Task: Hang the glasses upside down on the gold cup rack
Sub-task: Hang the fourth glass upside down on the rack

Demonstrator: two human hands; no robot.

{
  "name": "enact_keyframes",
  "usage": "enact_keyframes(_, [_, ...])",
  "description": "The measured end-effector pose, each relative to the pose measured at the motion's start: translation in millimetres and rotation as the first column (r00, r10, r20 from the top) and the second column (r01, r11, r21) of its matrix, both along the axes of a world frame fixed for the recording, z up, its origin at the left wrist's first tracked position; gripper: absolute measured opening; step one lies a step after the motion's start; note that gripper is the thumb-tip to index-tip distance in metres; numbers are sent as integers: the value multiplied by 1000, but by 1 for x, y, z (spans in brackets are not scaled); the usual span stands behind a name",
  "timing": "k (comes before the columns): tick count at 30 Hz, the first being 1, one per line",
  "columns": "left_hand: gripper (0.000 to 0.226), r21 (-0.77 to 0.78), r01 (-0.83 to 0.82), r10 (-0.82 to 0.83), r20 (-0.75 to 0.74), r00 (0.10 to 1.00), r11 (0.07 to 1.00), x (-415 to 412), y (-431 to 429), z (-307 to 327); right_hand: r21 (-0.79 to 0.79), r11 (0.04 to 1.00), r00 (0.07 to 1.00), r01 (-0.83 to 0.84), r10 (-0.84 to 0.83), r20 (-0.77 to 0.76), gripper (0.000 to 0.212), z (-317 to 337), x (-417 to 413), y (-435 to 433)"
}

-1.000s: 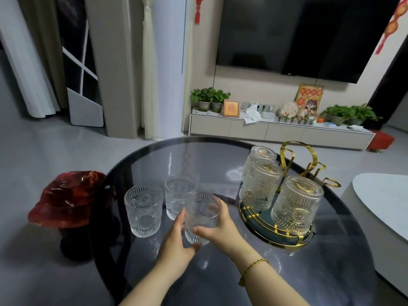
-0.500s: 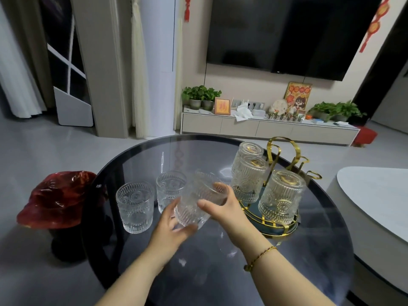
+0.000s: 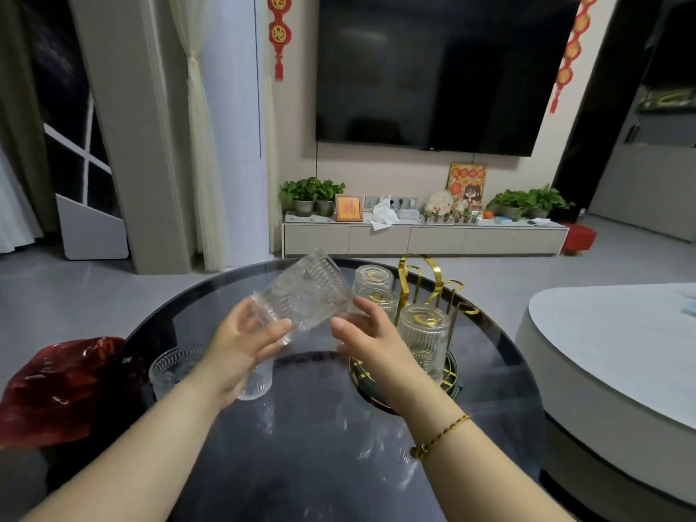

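A clear embossed glass is held above the table, tilted with its mouth toward the lower left. My left hand grips it near the rim and my right hand holds its base side. The gold cup rack stands on a round tray at the right of the table. Three glasses hang upside down on it: one at the back, one in the middle and one in front. Two upright glasses stand on the table at the left and behind my left hand.
The round dark glass table fills the lower view. A red glossy object sits beside it on the left and a white rounded table on the right. A TV and a low cabinet stand at the far wall.
Both hands lifted the glass off the table and tipped it from upright to a tilt. The view rose and shifted right.
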State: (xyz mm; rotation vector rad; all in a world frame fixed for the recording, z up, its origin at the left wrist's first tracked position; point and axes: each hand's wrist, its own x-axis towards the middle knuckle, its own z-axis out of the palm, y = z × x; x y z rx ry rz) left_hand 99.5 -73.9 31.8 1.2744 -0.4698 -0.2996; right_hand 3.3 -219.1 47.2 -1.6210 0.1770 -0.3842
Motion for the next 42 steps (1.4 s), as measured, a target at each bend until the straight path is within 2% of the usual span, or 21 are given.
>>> enact_keyframes(2, [49,86,-67,59,84,995,994,14,-4,20,-157,973,982,168,-151,117,30,7,-3,-15])
enact_keyframes(4, [42,169,-95,60,199,978,981,27,-10,43,-322,866,915,382,-306,264,13,15,-7,-33])
enact_keyframes(6, [47,242,-121,54,268,962,963,38,-17,63,-481,707,852,518,-376,366,20,19,-7,-52])
enact_keyframes(7, [51,274,-140,57,290,955,952,42,-21,72,-571,621,844,536,-379,380,23,19,-5,-61])
enact_keyframes(9, [58,329,-180,64,333,941,927,49,-32,87,-739,488,878,464,-361,313,33,17,0,-78])
enact_keyframes(12, [74,450,-218,28,392,920,866,57,-47,106,-871,361,914,333,-349,205,45,8,8,-99])
enact_keyframes(15, [74,527,-185,-55,407,912,829,61,-69,121,-866,396,924,306,-342,171,45,5,11,-109])
enact_keyframes(19, [59,596,-180,-158,469,869,783,69,-110,143,-841,436,934,319,-295,201,45,-1,14,-118])
enact_keyframes(23, [74,624,-230,-185,527,830,746,82,-158,164,-834,457,942,309,-265,204,51,-6,13,-123])
enact_keyframes(25, [74,666,-245,-235,545,805,704,88,-183,170,-826,481,949,294,-249,193,54,-8,14,-124])
enact_keyframes(32, [77,790,-271,-376,524,765,550,106,-245,164,-849,479,972,223,-171,159,59,-9,13,-130])
enact_keyframes(37, [78,865,-254,-501,465,730,433,113,-269,147,-813,552,982,187,-125,142,61,-12,12,-131])
enact_keyframes(42, [80,896,-265,-586,434,684,355,112,-281,145,-801,571,984,178,-109,141,60,-16,13,-133])
